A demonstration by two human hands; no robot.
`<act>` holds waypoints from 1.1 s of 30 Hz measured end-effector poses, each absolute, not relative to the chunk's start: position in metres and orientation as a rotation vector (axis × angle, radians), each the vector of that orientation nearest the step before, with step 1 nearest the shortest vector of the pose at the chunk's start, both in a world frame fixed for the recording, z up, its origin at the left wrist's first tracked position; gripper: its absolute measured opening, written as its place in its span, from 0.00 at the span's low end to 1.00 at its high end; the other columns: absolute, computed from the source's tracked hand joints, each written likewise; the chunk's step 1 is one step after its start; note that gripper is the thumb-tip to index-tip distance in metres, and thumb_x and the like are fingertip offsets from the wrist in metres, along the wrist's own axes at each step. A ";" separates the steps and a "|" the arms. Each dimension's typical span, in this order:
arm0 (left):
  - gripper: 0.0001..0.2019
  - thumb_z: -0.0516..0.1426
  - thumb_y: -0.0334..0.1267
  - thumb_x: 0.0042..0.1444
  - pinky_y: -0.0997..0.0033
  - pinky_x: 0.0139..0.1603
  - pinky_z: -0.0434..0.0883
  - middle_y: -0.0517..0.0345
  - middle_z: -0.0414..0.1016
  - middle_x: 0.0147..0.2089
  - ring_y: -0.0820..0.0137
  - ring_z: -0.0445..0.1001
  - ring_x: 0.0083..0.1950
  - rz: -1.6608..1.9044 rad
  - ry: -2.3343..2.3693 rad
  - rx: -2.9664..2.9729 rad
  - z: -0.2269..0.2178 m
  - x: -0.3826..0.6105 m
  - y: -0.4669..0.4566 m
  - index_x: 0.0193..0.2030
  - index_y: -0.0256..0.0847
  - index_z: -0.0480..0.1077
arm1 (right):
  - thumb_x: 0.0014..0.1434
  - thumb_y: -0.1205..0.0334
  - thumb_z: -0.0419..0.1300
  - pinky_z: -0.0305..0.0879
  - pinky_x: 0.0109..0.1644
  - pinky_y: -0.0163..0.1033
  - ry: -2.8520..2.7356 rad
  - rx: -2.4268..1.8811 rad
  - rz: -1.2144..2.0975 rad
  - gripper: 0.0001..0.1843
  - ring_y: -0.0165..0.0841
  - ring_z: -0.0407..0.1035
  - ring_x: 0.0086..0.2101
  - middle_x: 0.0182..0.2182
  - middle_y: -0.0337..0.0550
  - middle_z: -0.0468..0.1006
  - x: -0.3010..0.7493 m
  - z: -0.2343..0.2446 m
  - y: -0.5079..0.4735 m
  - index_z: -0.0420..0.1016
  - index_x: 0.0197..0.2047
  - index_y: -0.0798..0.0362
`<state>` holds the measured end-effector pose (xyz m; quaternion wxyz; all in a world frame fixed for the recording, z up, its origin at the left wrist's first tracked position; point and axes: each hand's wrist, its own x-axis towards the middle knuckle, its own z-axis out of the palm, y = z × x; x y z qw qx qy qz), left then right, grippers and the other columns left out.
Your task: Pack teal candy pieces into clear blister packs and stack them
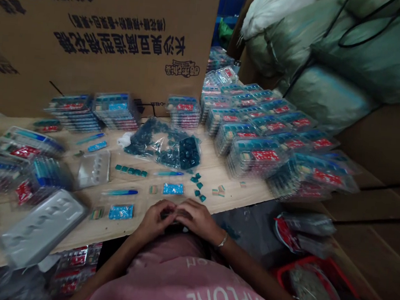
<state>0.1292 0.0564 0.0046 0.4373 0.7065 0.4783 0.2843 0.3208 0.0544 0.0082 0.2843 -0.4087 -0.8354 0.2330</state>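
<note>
At the table's front edge, my left hand (pixel 155 218) and my right hand (pixel 198 219) meet with fingers curled and pressed together. Whatever they may hold is hidden by the fingers. Just beyond them lie a blue dotted packet (pixel 173 188) and a small striped block (pixel 153 189) on a clear tray. Teal cube-shaped pieces (pixel 199 185) are scattered right of that tray. A second blue packet (pixel 121 211) lies left of my left hand, below a blue pen-like stick (pixel 119 192). A row of teal pieces (pixel 131 170) sits farther back.
A clear bag of teal pieces (pixel 158 144) lies mid-table before a large carton (pixel 123 64). Stacks of filled clear packs (pixel 255 155) crowd the right. White moulded trays (pixel 44 229) stand at the left. A red basket (pixel 314 281) is low on the right.
</note>
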 end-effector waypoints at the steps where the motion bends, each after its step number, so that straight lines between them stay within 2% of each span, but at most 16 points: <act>1: 0.07 0.57 0.37 0.52 0.70 0.40 0.68 0.55 0.75 0.36 0.68 0.72 0.38 0.699 1.203 1.786 0.004 0.129 0.057 0.38 0.40 0.73 | 0.62 0.66 0.55 0.64 0.42 0.36 -2.189 -1.182 0.567 0.04 0.33 0.67 0.37 0.34 0.42 0.72 0.329 0.009 0.056 0.70 0.38 0.51; 4: 0.04 0.57 0.34 0.52 0.70 0.41 0.66 0.56 0.76 0.32 0.68 0.72 0.37 0.633 1.215 1.928 0.002 0.130 0.058 0.31 0.41 0.74 | 0.61 0.70 0.51 0.64 0.44 0.40 -2.089 -1.470 0.405 0.08 0.36 0.66 0.38 0.34 0.45 0.71 0.354 0.010 0.061 0.69 0.33 0.52; 6: 0.06 0.56 0.34 0.54 0.69 0.41 0.65 0.56 0.76 0.31 0.68 0.72 0.37 0.598 1.202 1.979 0.002 0.130 0.058 0.29 0.42 0.74 | 0.57 0.73 0.52 0.64 0.42 0.40 -2.045 -1.534 0.449 0.08 0.35 0.66 0.37 0.33 0.44 0.70 0.364 0.009 0.063 0.69 0.33 0.52; 10: 0.04 0.60 0.38 0.52 0.68 0.42 0.65 0.56 0.76 0.34 0.66 0.71 0.39 0.536 1.241 2.040 0.008 0.132 0.057 0.32 0.42 0.75 | 0.55 0.71 0.54 0.65 0.36 0.34 -1.845 -1.384 0.778 0.09 0.30 0.67 0.32 0.35 0.41 0.69 0.354 0.008 0.055 0.67 0.40 0.52; 12: 0.03 0.61 0.37 0.50 0.67 0.42 0.65 0.56 0.76 0.35 0.65 0.71 0.40 0.509 1.270 2.071 0.010 0.134 0.056 0.33 0.43 0.75 | 0.55 0.70 0.55 0.64 0.35 0.33 -1.844 -1.247 0.889 0.07 0.29 0.67 0.33 0.35 0.41 0.70 0.341 0.006 0.046 0.68 0.38 0.51; 15: 0.02 0.61 0.34 0.50 0.67 0.42 0.65 0.57 0.76 0.35 0.66 0.71 0.39 0.493 1.328 2.085 0.010 0.137 0.054 0.32 0.44 0.75 | 0.56 0.70 0.56 0.63 0.38 0.35 -1.963 -1.154 0.814 0.04 0.32 0.67 0.34 0.30 0.40 0.71 0.326 -0.002 0.035 0.69 0.32 0.51; 18: 0.02 0.60 0.33 0.50 0.68 0.41 0.64 0.57 0.75 0.34 0.66 0.71 0.39 0.490 1.359 2.097 0.009 0.138 0.054 0.31 0.43 0.74 | 0.56 0.66 0.60 0.61 0.38 0.38 -2.007 -1.235 0.683 0.05 0.34 0.66 0.34 0.28 0.41 0.73 0.321 -0.010 0.031 0.69 0.29 0.51; 21: 0.02 0.60 0.34 0.51 0.68 0.41 0.64 0.57 0.75 0.34 0.66 0.71 0.39 0.469 1.342 2.101 0.010 0.137 0.055 0.31 0.43 0.74 | 0.54 0.64 0.64 0.61 0.37 0.36 -2.005 -1.272 0.726 0.05 0.34 0.66 0.34 0.29 0.41 0.72 0.325 -0.008 0.034 0.70 0.30 0.52; 24: 0.04 0.59 0.35 0.51 0.68 0.42 0.65 0.57 0.76 0.36 0.65 0.71 0.41 0.468 1.305 2.082 0.011 0.136 0.055 0.35 0.44 0.75 | 0.55 0.69 0.62 0.61 0.37 0.34 -2.098 -1.210 0.827 0.03 0.32 0.67 0.33 0.29 0.39 0.73 0.327 -0.002 0.038 0.72 0.33 0.52; 27: 0.07 0.59 0.32 0.51 0.68 0.45 0.64 0.57 0.76 0.38 0.66 0.71 0.43 0.502 1.259 2.075 0.012 0.137 0.055 0.37 0.46 0.75 | 0.53 0.72 0.62 0.60 0.38 0.34 -2.227 -1.218 0.746 0.06 0.32 0.66 0.33 0.28 0.39 0.73 0.324 0.003 0.040 0.71 0.30 0.52; 30: 0.07 0.58 0.31 0.52 0.68 0.44 0.64 0.57 0.76 0.36 0.66 0.71 0.42 0.495 1.239 2.074 0.013 0.137 0.055 0.35 0.46 0.76 | 0.51 0.71 0.64 0.60 0.37 0.35 -2.244 -1.270 0.717 0.06 0.32 0.66 0.33 0.28 0.39 0.72 0.321 0.005 0.041 0.71 0.30 0.53; 33: 0.07 0.59 0.33 0.51 0.66 0.44 0.63 0.58 0.77 0.37 0.65 0.71 0.43 0.453 1.254 2.092 0.013 0.138 0.054 0.37 0.46 0.76 | 0.52 0.71 0.62 0.60 0.34 0.32 -2.199 -1.225 0.898 0.06 0.30 0.67 0.32 0.29 0.38 0.73 0.328 0.007 0.048 0.73 0.32 0.52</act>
